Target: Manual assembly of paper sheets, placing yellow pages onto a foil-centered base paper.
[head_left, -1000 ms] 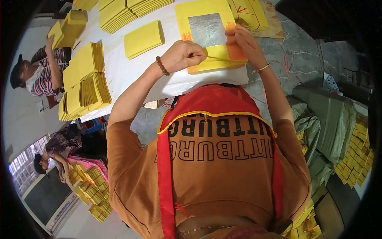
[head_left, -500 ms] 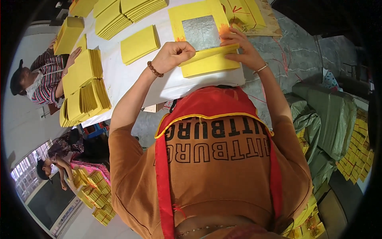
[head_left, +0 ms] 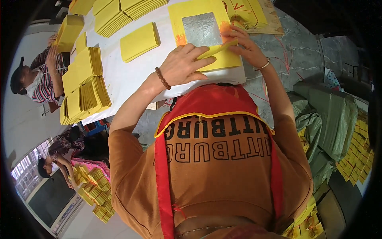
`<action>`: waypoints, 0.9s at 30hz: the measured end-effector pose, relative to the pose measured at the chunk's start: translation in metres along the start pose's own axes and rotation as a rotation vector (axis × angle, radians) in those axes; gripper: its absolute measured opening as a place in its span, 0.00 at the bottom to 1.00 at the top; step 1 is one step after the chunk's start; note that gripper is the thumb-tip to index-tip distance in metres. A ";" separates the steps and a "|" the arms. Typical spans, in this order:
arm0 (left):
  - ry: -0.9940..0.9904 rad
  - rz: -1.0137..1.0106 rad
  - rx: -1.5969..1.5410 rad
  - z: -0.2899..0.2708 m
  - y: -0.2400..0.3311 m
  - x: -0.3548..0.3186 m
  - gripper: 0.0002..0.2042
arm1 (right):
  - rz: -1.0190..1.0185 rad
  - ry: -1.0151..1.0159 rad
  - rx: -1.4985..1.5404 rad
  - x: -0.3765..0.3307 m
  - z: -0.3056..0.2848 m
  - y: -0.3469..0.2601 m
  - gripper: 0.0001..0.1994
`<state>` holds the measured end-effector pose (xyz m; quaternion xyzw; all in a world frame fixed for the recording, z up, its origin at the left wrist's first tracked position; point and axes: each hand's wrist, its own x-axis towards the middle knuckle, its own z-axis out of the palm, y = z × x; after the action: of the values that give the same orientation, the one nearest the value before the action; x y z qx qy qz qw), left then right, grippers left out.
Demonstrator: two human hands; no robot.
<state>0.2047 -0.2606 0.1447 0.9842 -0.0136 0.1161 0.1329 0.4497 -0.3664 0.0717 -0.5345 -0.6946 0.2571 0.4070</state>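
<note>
A yellow paper sheet [head_left: 177, 20] with a silver rectangle and orange smears at its sides lies on the white-covered table. Its near part is folded up into a raised flap. My left hand [head_left: 185, 61] rests over the flap's left part, fingers apart and stretched out. At the right end, my right hand [head_left: 246, 46] has the flap's edge between its bent fingers and thumb. Left of the sheet lies a folded yellow paper stack [head_left: 140, 42].
More folded yellow stacks [head_left: 82, 79] line the table's left side and far edge. A co-worker [head_left: 39, 79] sits at the left; another person [head_left: 65, 155] bends over yellow bundles [head_left: 97, 187]. Green-wrapped bales [head_left: 326, 119] stand at the right.
My left hand has opened from a closed pinch and moved right and down over the paper. The flap's left part is lower now. The co-worker's hands have shifted toward a stack.
</note>
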 end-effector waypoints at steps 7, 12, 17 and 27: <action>-0.033 -0.003 -0.083 0.001 -0.011 0.000 0.26 | 0.063 0.009 0.051 0.001 -0.001 -0.010 0.10; -0.037 0.007 -0.130 0.000 -0.016 0.001 0.26 | 0.051 -0.018 0.036 0.000 -0.002 -0.005 0.10; -0.054 0.007 -0.154 -0.001 -0.019 0.001 0.19 | 0.059 -0.029 0.059 0.000 -0.004 -0.001 0.11; 0.062 -0.315 -0.510 -0.005 -0.022 -0.007 0.15 | 0.124 0.225 0.046 0.003 0.011 -0.004 0.13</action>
<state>0.1978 -0.2380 0.1417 0.9051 0.1146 0.1169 0.3924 0.4381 -0.3636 0.0700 -0.5926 -0.6041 0.2360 0.4777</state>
